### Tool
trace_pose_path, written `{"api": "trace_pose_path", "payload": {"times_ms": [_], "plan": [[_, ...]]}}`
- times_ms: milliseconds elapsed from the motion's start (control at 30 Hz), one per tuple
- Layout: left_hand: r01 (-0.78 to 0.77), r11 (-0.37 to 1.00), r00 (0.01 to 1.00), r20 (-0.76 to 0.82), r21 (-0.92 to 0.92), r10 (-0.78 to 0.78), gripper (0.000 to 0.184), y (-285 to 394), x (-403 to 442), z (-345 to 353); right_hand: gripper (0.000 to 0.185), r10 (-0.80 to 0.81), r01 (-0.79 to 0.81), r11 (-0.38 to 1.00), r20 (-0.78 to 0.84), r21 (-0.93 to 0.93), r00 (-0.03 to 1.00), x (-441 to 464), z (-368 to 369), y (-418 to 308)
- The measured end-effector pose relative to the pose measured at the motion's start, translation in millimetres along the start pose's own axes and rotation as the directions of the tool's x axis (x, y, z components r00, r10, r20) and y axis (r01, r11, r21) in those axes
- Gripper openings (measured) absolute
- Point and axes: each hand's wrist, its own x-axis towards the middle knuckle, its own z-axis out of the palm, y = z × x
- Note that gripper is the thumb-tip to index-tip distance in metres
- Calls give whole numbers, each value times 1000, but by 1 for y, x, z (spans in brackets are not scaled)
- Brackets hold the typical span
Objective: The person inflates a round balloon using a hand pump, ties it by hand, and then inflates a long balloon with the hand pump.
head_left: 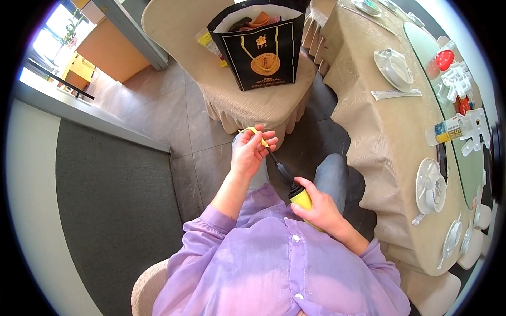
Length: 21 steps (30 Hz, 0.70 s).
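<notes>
Above my lap, my left hand point(252, 151) is closed on a small yellow balloon point(257, 135), its fingers pinching it at the tip of a thin black nozzle. The nozzle belongs to a hand pump with a black upper part point(284, 172) and a yellow-green body point(301, 198). My right hand point(320, 207) wraps round that body from the right side. The pump is tilted, its nozzle pointing up and left towards my left hand. The lower end of the pump is partly hidden by my right hand.
A covered chair point(253, 102) ahead holds a black paper bag point(269, 68). On the right, a table with a beige cloth point(363, 121) bears wrapped dishes point(394, 70), a yellow-labelled container point(447, 130), white plastic pieces point(476, 131) and a red balloon point(444, 59). A grey panel point(116, 210) stands left.
</notes>
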Motion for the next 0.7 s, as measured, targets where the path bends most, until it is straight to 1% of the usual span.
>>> {"api": "trace_pose_path", "payload": {"times_ms": [200, 267, 300, 367, 500, 567, 700], "plan": [[56, 998, 998, 24, 20, -56, 24, -1, -5, 9, 60, 9, -9, 1000, -20, 5, 1000, -1, -1, 1], [119, 992, 993, 15, -31, -119, 25, 1, -7, 15, 60, 13, -13, 1000, -26, 8, 1000, -1, -2, 1], [120, 992, 993, 18, -29, -120, 25, 0, -8, 16, 60, 25, -24, 1000, -23, 11, 999, -2, -3, 1], [165, 983, 982, 102, -84, -157, 27, -1, -9, 17, 60, 38, -38, 999, -25, 16, 999, -2, -5, 1], [157, 986, 984, 96, -61, -151, 27, -4, -8, 13, 59, 31, -30, 999, -41, 19, 999, -5, -5, 3], [103, 992, 993, 65, -67, -99, 27, -3, -7, 12, 59, 32, -31, 999, -37, 12, 999, -6, -5, 4], [86, 994, 994, 71, -75, -80, 26, -1, -5, 9, 59, 35, -35, 999, -36, 16, 999, -7, -6, 5]]}}
